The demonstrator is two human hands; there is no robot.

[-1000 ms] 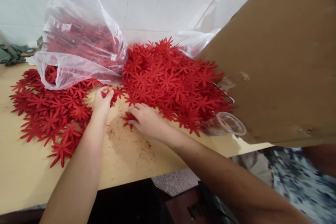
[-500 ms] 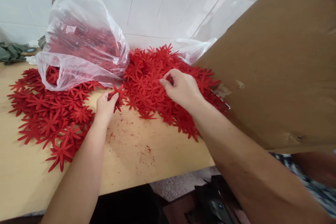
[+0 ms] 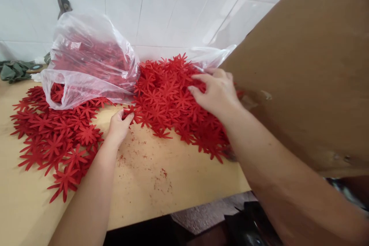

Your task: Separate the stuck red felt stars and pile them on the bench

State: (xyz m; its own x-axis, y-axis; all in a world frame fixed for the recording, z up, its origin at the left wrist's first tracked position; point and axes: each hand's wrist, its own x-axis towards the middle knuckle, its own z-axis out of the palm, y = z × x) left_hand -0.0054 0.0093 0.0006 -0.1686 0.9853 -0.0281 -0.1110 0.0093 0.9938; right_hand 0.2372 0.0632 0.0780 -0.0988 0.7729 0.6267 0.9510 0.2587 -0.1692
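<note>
Between the thumb and fingers of my left hand [image 3: 118, 125] is a red flower-shaped cutout [image 3: 135, 113], its petals sticking out to the right. That hand is closed just above the table, at the left edge of a big heap of red flower cutouts [image 3: 164, 100]. Over the right part of this heap is my right hand [image 3: 217, 91], its fingers apart and slightly curled, with nothing visible in them. A second pile of the same red cutouts [image 3: 56, 134] lies to the left of my left forearm.
A clear plastic bag [image 3: 89, 61] full of red cutouts stands behind the left pile, against the tiled wall [image 3: 167, 11]. Brown cardboard [image 3: 302, 73] rises on the right. Red crumbs dot the wooden table [image 3: 144, 196]. Dark green pieces [image 3: 15, 70] lie far left.
My right hand has moved right over the heap and its fingers have spread from a pinch. My left hand keeps the flower cutout, now lower and closer to the heap. The view has shifted slightly.
</note>
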